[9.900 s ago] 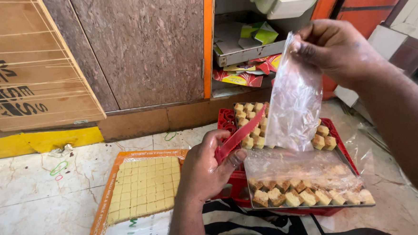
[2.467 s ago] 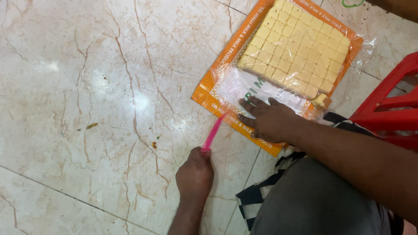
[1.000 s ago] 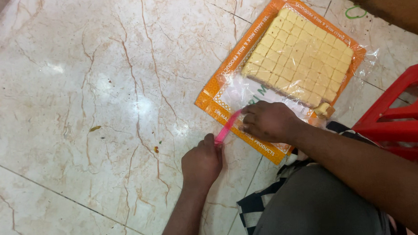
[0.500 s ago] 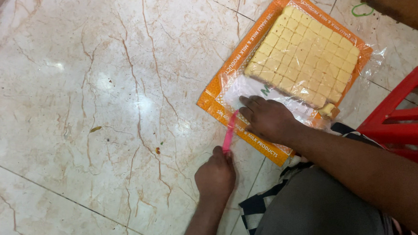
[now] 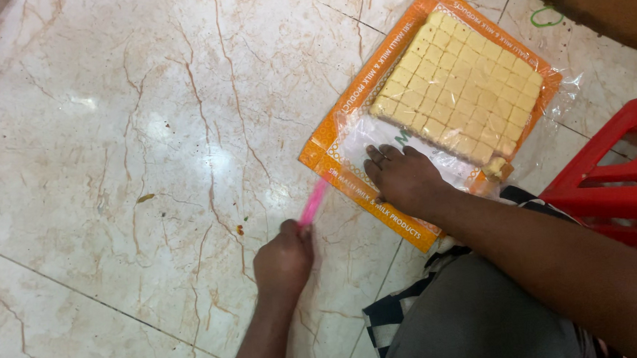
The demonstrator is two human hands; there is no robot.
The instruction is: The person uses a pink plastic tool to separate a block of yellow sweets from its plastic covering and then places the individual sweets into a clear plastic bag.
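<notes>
Your left hand (image 5: 285,257) was closed around a pink knife (image 5: 312,202) over the marble floor (image 5: 113,139). Your right hand (image 5: 404,178) lay flat, fingers apart, on the orange tray (image 5: 332,160) beside the cut yellow squares (image 5: 459,95).

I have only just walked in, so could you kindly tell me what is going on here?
A person sits over a marble floor. Their left hand grips a thin pink plastic blade, blurred, its tip at the edge of an orange plastic-lined tray. Their right hand presses flat on the tray's bare lining, beside a slab of pale yellow sweet scored into small squares. A red plastic stool stands nearby.
</notes>
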